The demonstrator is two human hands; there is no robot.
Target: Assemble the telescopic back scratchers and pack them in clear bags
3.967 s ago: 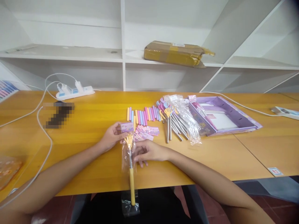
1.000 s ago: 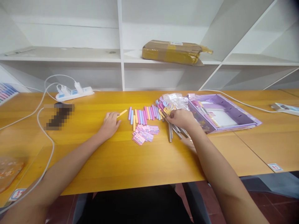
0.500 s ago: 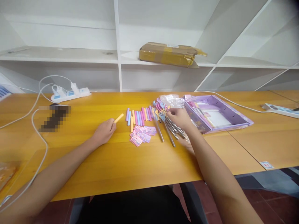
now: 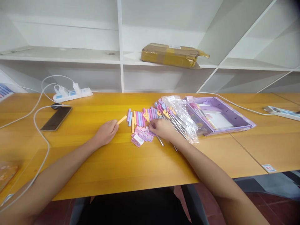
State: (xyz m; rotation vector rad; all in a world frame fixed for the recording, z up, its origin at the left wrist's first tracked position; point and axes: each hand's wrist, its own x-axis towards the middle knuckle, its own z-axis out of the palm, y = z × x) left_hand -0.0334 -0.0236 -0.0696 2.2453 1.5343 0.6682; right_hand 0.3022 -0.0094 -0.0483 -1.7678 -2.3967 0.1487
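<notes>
My left hand (image 4: 106,132) is closed around a short yellow tube (image 4: 122,119), whose free end points up to the right. My right hand (image 4: 162,128) pinches a back scratcher with a yellow claw head (image 4: 146,116); its metal rod is partly hidden by the hand. Between the hands lies a row of purple, pink, blue and yellow tubes (image 4: 137,118). In front of them is a pile of small printed cards (image 4: 142,135). More back scratchers with metal rods (image 4: 179,125) and coloured claw heads lie right of my right hand, partly on clear plastic bags (image 4: 192,132).
A purple box (image 4: 234,117) holding packaged items stands at the right. A phone (image 4: 56,118), white cables and a power strip (image 4: 73,94) lie at the left. Another power strip (image 4: 282,112) is far right. A taped cardboard parcel (image 4: 170,55) rests on the shelf behind.
My right hand has moved left from the back scratcher pile, bringing one yellow-headed back scratcher over toward the tubes and cards. My left hand keeps the yellow tube in nearly the same place.
</notes>
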